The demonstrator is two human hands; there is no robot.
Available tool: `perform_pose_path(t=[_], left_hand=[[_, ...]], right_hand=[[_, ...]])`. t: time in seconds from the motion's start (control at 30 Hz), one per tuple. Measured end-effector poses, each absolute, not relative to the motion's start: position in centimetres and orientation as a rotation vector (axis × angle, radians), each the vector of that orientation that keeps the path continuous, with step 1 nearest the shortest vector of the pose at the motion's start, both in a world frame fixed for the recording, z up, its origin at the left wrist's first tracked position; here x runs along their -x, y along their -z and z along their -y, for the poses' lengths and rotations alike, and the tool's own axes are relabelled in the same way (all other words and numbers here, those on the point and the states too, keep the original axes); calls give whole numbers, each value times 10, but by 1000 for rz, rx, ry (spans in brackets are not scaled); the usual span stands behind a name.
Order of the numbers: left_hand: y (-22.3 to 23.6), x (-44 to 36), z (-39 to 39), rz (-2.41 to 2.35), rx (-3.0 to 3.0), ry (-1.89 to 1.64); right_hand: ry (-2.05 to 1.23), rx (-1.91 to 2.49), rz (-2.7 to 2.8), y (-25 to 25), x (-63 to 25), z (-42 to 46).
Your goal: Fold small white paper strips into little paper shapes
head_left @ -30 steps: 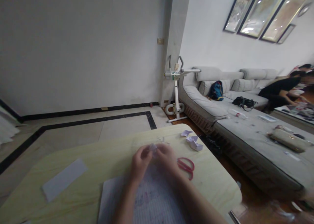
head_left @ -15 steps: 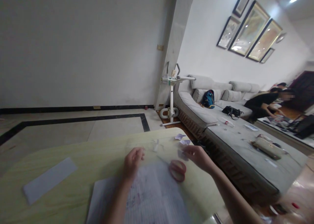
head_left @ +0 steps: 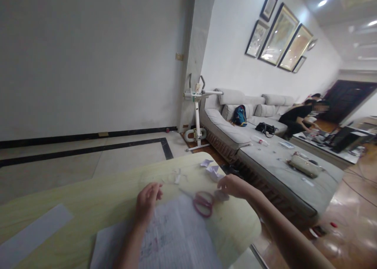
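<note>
My left hand (head_left: 149, 198) hovers over the top edge of a printed sheet (head_left: 176, 233), its fingers loosely curled and apart with nothing seen in them. At the right side of the table, my right hand (head_left: 234, 185) points down with its fingertips pinched. A blurred grey piece of paper (head_left: 222, 196) shows under those fingertips. Beyond them lie white folded paper pieces (head_left: 212, 170). Scissors with red handles (head_left: 204, 204) rest between my hands at the sheet's upper right, blades toward the left. Thin paper scraps (head_left: 177, 178) lie past the blade tips.
On the yellowish table (head_left: 112, 198), a white paper strip (head_left: 35, 233) lies at left. A grey sofa (head_left: 282, 174) with bags stands to the right, past the table's rounded edge. Farther back, a person in black (head_left: 297, 116) leans over a low table. White exercise equipment (head_left: 198, 116) stands behind.
The view has swung right, so the room appears shifted left. My right hand has drawn slightly right, away from the scissors, and the grey paper beneath it has moved along. My left hand stays near the sheet.
</note>
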State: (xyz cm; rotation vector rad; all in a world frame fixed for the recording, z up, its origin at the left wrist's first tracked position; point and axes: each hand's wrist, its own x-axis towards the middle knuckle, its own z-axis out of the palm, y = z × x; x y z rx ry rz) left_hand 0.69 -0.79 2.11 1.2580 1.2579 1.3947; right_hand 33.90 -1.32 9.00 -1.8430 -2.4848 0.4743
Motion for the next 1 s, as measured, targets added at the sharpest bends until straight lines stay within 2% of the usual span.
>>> perform_pose_path(t=[0.27, 0.47, 1.0], left_hand=[[-20, -8, 7, -1290, -1226, -1386], [-25, -8, 8, -1324, -1269, -1392], [-22, -8, 6, -1352, -1257, -1374]], right_hand=[[-317, 1825, 2377, -98, -344, 25], [-272, 1751, 2157, -86, -340, 50], [99, 1624, 2231, -61, -327, 56]])
